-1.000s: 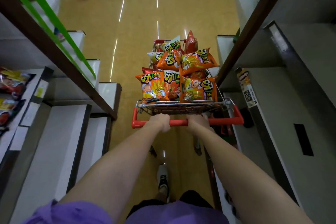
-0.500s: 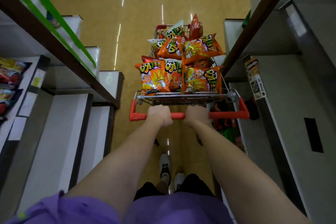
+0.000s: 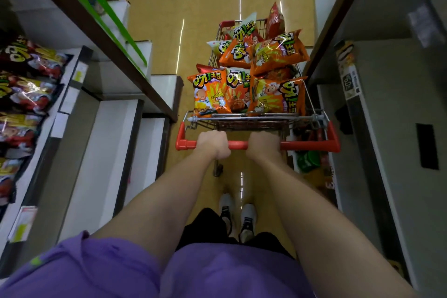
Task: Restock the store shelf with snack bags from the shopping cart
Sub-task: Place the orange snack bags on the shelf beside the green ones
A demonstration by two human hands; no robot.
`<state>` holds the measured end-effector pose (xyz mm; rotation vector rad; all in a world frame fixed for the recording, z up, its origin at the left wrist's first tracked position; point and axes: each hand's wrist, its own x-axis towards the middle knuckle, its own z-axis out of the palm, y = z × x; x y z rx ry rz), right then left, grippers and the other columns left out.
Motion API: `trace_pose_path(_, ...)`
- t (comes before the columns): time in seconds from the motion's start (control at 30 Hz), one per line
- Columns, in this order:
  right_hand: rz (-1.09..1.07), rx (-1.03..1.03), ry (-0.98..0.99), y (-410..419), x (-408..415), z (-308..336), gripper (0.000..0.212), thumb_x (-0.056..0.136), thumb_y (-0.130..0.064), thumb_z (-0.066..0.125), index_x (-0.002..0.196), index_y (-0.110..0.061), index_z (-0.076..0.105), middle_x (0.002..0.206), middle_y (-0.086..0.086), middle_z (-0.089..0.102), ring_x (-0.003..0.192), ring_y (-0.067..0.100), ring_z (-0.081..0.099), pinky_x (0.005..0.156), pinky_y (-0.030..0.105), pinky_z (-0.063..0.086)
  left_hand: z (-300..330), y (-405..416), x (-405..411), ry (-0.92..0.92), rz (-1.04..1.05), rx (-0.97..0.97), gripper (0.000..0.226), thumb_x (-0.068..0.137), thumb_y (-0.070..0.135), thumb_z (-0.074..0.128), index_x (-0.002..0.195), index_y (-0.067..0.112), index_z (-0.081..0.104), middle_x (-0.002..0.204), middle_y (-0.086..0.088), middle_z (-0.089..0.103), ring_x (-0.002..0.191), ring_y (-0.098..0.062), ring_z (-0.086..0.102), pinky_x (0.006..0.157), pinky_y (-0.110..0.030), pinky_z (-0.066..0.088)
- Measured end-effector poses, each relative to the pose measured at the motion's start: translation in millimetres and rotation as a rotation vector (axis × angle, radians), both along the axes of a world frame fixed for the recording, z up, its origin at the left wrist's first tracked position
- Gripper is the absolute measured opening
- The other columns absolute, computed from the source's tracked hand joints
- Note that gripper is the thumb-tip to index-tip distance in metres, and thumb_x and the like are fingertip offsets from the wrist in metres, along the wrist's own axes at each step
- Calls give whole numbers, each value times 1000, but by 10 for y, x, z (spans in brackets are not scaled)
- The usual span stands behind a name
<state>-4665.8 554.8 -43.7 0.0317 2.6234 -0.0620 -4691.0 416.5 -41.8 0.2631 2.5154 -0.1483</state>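
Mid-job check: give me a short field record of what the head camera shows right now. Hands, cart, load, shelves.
left hand: left hand curled round the red cart handle
right hand: right hand curled round the same handle, beside the left
cart: shopping cart in the aisle, straight ahead of the person
load: orange snack bags heaped above the basket rim, none taken out yet
left shelf: dark red snack bags already lying in a row
right shelf: grey shelf bare where visible, price label on its edge

We see a shiny yellow floor (image 3: 154, 7) w/ long light streaks (image 3: 180, 43), and grey side walls (image 3: 399, 104) on the right.
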Motion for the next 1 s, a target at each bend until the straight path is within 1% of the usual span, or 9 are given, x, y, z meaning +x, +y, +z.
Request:
trace_pose_path(0.13,-23,-11,-34,-139,321,0,13,95,-29,62,105,-21,64,91,1,60,93,21,65,88,36,52,-19,-129,278,4,-24,-15,13,86,33,59,91,22,56,85,2,61,80,-22,62,78,-36,52)
trace_pose_path(0.27,-35,-25,-37,-278,649,-18,10,96,-27,62,102,-20,63,76,-2,51,89,18,66,88,35,54,-48,-269,563,-2,-49,-21,14,87,34,59,94,22,59,84,2,60,80,-20,62,77,-35,50)
trace_pose_path(0.33,-41,-23,-22,-349,803,2,8,97,-27,61,101,-21,62,73,-2,49,86,17,64,86,33,53,-59,-328,698,22,-53,-23,14,88,34,59,95,21,59,85,2,60,81,-20,61,75,-34,46)
trace_pose_path(0.47,-92,-30,-33,-464,1154,-11,5,97,-27,61,99,-22,60,77,-1,53,80,16,61,82,31,51,-88,-428,1028,30,-65,-27,14,89,32,59,98,21,58,86,1,58,84,-21,59,77,-35,42)
trace_pose_path(0.57,-132,-15,-35,-510,1419,-45,5,97,-24,61,99,-20,61,81,0,58,77,16,60,83,33,53,-99,-462,1288,29,-77,-29,16,89,32,58,100,21,58,90,0,60,84,-22,58,77,-36,41)
trace_pose_path(0.73,-168,-1,-19,-521,1825,-80,7,95,-25,64,100,-21,61,86,0,57,84,20,57,90,36,48,-104,-465,1718,34,-76,2,21,88,34,59,105,20,57,94,0,60,85,-23,57,80,-36,43)
trace_pose_path(0.8,-151,12,-33,-510,1993,-75,4,96,-24,61,96,-22,58,86,0,57,87,21,57,92,36,46,-115,-464,1918,35,-72,16,20,88,33,59,103,20,57,92,0,59,85,-23,58,79,-36,44)
trace_pose_path(0.93,-127,51,-46,-513,2370,-72,23,95,-27,63,78,-25,47,79,-2,54,82,19,57,90,35,44,-137,-470,2353,34,-65,37,18,89,34,59,100,21,56,86,1,57,84,-22,60,81,-35,48)
trace_pose_path(1.0,-118,58,-32,-514,2548,-84,18,96,-26,62,81,-23,50,77,-1,52,78,19,55,89,35,44,-135,-474,2544,38,-66,40,16,89,35,59,97,21,56,82,2,57,80,-20,60,78,-34,48)
